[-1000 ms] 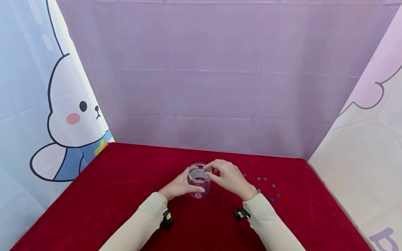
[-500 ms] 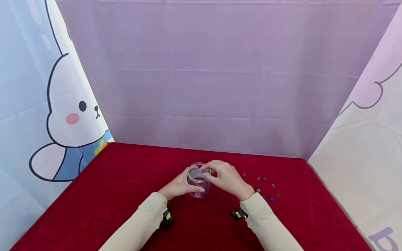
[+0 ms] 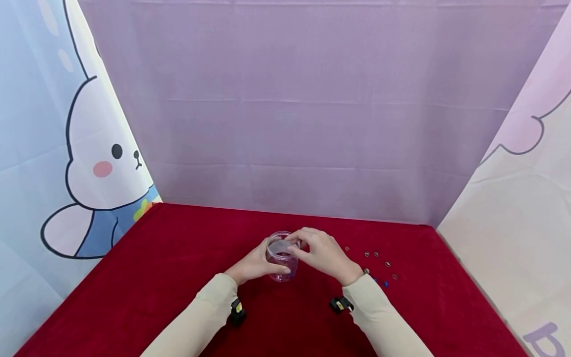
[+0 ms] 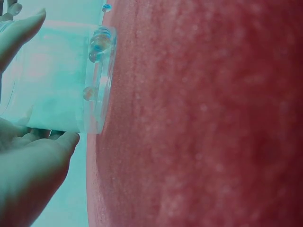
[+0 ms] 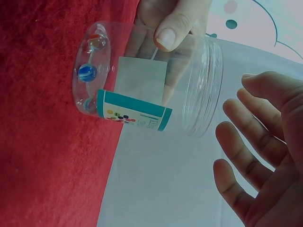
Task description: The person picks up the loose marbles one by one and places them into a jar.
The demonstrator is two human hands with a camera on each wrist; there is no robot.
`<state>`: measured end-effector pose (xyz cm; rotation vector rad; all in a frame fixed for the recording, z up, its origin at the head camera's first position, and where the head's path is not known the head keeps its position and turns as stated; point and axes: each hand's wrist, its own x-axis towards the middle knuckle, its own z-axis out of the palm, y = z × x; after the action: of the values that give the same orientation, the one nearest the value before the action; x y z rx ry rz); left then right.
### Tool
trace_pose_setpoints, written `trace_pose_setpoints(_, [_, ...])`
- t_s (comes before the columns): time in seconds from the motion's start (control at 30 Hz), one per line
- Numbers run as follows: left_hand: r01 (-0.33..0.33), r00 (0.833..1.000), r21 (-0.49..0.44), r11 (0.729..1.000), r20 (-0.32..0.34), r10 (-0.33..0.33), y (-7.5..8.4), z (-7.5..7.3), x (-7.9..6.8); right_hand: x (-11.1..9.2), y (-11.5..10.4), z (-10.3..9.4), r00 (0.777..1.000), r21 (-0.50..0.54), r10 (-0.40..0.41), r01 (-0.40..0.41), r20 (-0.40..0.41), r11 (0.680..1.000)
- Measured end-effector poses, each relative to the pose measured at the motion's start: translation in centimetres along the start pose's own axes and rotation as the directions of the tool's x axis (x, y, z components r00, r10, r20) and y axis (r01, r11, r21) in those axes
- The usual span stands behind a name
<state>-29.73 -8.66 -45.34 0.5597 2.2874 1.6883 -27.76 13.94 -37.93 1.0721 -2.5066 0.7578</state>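
Roughly upright, clear jar [image 3: 282, 261]; mouth [image 3: 279, 247] upward; long axis near vertical.

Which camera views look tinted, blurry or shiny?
Head view: fairly even light, pieces on the red cloth too small for detail; left wrist view: blue-green tint over the jar, the cloth soft and darker rightward; right wrist view: blue marble and label fairly crisp, pale glints along the jar's rim.
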Motion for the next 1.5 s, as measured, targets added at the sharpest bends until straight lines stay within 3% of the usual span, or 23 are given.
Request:
trace_pose_setpoints(0.57, [0.024, 1.000, 0.017, 1.000, -0.016, -0.024, 0.2, 0.0, -0.1, -1.4, 0.8, -1.1, 0.999, -0.030, 0.035, -0.034, 0.009, 0.999])
trace_pose_setpoints(1.5, [0.032, 0.999, 0.037, 0.999, -0.028, -0.031, 0.4, 0.0, -0.5, -6.1, 3.3, -4.4, 0.994, -0.124, 0.093, -0.099, -0.050, 0.987])
